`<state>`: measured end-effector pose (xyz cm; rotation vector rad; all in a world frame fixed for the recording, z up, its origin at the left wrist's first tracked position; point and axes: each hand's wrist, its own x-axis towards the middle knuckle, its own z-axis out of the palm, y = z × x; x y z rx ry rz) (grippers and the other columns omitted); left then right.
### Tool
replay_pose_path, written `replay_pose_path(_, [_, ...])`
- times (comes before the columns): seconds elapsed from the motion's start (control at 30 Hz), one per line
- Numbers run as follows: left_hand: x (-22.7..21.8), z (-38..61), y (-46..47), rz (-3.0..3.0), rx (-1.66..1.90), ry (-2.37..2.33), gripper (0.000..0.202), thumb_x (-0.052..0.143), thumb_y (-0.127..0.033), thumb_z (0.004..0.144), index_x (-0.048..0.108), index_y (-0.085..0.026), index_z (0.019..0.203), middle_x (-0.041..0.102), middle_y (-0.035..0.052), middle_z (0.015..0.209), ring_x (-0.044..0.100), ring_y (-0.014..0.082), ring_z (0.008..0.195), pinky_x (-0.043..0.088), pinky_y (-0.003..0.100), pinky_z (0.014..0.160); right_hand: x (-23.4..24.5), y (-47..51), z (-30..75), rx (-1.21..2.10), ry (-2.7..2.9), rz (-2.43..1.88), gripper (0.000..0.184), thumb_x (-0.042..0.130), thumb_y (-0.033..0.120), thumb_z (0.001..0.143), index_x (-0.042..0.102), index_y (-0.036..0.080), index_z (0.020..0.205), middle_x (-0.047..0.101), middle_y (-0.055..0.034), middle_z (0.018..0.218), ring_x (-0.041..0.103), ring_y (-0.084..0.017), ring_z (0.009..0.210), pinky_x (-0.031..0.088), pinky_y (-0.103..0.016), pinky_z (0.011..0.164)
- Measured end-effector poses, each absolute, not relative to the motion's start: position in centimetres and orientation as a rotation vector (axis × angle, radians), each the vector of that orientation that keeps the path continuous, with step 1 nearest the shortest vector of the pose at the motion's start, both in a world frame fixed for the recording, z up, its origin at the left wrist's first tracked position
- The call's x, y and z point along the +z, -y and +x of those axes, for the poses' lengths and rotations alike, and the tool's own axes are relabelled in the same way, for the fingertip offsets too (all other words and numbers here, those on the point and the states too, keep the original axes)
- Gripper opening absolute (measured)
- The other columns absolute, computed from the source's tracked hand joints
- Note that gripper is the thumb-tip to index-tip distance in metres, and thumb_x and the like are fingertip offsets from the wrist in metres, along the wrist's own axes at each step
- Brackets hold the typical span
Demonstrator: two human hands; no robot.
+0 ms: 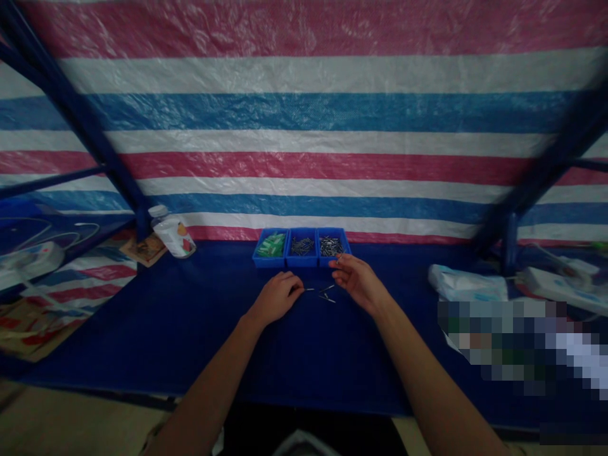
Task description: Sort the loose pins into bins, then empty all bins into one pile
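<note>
- slim silvery metal pin (310, 289) at worktop (190, 310), its end pinched in left hand's (277, 297) fingers
- similar loose pieces (328, 299) just right of it, dark, glinting
- right hand (360, 282) near right blue bin (323, 261); fingers curled, grip unclear
- bottle label (178, 235): orange-red print, unreadable

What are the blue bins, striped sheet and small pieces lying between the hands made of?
Blue bins: likely molded plastic, satin; uniform color.
Striped sheet: probably plastic tarp, glossy; crinkled highlights.
Small pieces: perhaps metal, shiny; grey glints, too small to confirm.
</note>
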<state>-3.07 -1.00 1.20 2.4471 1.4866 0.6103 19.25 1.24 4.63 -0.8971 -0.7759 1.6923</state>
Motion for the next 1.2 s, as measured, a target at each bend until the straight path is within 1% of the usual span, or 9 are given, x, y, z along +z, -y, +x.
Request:
replay_pose_path(0.1, [1.2, -3.0, 1.0, 2.446, 0.607, -1.488, 0.010, 0.057, -0.020, 0.094, 0.065, -0.019, 0.088, 0.067, 0.0038, 0.093, 0.060, 0.0202, 0.090, 0.046, 0.035, 0.085, 4.6, -1.3, 19.2, 1.689, 0.742, -0.936, 0.013, 0.075, 0.024, 0.074, 0.066, 0.019, 0.081, 0.075, -0.0021, 0.081, 0.067, -0.010, 0.060, 0.050, -0.018, 0.051])
replay_pose_path(0.2, [1.1, -3.0, 1.0, 2.446, 0.610, -1.484, 0.011, 0.056, -0.021, 0.094, 0.065, -0.019, 0.089, 0.067, 0.0040, 0.093, 0.060, 0.0202, 0.090, 0.046, 0.035, 0.085, 4.5, -1.3, 19.1, 1.659, 0.748, -0.957, 0.013, 0.076, 0.017, 0.071, 0.067, 0.017, 0.080, 0.074, -0.0004, 0.077, 0.067, -0.009, 0.059, 0.050, -0.017, 0.050])
replay_pose_path(0.3, [1.1, -3.1, 0.9, 2.441, 0.613, -1.477, 0.011, 0.056, -0.021, 0.094, 0.065, -0.019, 0.088, 0.067, 0.0040, 0.093, 0.060, 0.0201, 0.089, 0.046, 0.036, 0.087, 4.4, -1.3, 19.0, 1.646, 0.751, -0.961, 0.016, 0.075, 0.013, 0.070, 0.066, 0.017, 0.083, 0.073, -0.0009, 0.076, 0.068, -0.010, 0.060, 0.051, -0.017, 0.052])
replay_pose_path(0.4, [1.2, -3.1, 1.0, 2.434, 0.609, -1.482, 0.011, 0.056, -0.020, 0.094, 0.065, -0.019, 0.088, 0.067, 0.0039, 0.093, 0.060, 0.0200, 0.089, 0.046, 0.036, 0.086, 4.3, -1.2, 18.8, 1.663, 0.770, -0.955, 0.025, 0.074, 0.010, 0.070, 0.064, 0.019, 0.091, 0.074, -0.0013, 0.077, 0.070, -0.012, 0.063, 0.053, -0.019, 0.056])
replay_pose_path(0.47, [1.3, -3.0, 1.0, 2.429, 0.602, -1.493, 0.011, 0.056, -0.020, 0.094, 0.066, -0.019, 0.088, 0.067, 0.0040, 0.093, 0.060, 0.0200, 0.090, 0.046, 0.035, 0.085, 4.2, -1.2, 18.8, 1.679, 0.791, -0.946, 0.029, 0.074, 0.011, 0.069, 0.060, 0.021, 0.093, 0.075, -0.0014, 0.078, 0.071, -0.013, 0.065, 0.054, -0.020, 0.056])
replay_pose_path(0.67, [1.3, -3.0, 1.1, 2.434, 0.602, -1.507, 0.012, 0.056, -0.021, 0.094, 0.066, -0.019, 0.088, 0.067, 0.0036, 0.092, 0.060, 0.0196, 0.089, 0.047, 0.035, 0.084, 3.9, -1.2, 18.7, 1.712, 0.838, -0.948, 0.032, 0.075, 0.013, 0.067, 0.053, 0.022, 0.088, 0.076, -0.0035, 0.083, 0.073, -0.015, 0.068, 0.055, -0.021, 0.057])
replay_pose_path(0.97, [1.0, -3.1, 0.9, 2.435, 0.625, -1.485, 0.011, 0.056, -0.022, 0.094, 0.065, -0.020, 0.088, 0.067, 0.0036, 0.092, 0.061, 0.0203, 0.089, 0.046, 0.036, 0.085, 3.7, -1.4, 19.1, 1.754, 0.778, -0.923, 0.019, 0.067, 0.012, 0.071, 0.056, 0.021, 0.084, 0.074, -0.0044, 0.081, 0.073, -0.016, 0.071, 0.057, -0.024, 0.061])
replay_pose_path(1.1, [1.0, -3.1, 0.9, 2.436, 0.620, -1.476, 0.010, 0.056, -0.021, 0.094, 0.065, -0.019, 0.089, 0.067, 0.0038, 0.093, 0.061, 0.0205, 0.090, 0.046, 0.036, 0.085, 3.2, -1.8, 19.4, 1.818, 0.642, -0.933, 0.010, 0.061, 0.012, 0.078, 0.058, 0.021, 0.082, 0.073, -0.0061, 0.079, 0.073, -0.016, 0.076, 0.060, -0.025, 0.067])
replay_pose_path(1.2, [1.1, -3.1, 0.9, 2.446, 0.614, -1.474, 0.010, 0.057, -0.020, 0.094, 0.065, -0.019, 0.089, 0.067, 0.0040, 0.092, 0.060, 0.0204, 0.089, 0.046, 0.036, 0.085, 3.2, -1.9, 19.4, 1.789, 0.554, -0.961, 0.012, 0.056, 0.009, 0.082, 0.060, 0.020, 0.084, 0.073, -0.0070, 0.079, 0.073, -0.016, 0.081, 0.061, -0.025, 0.072])
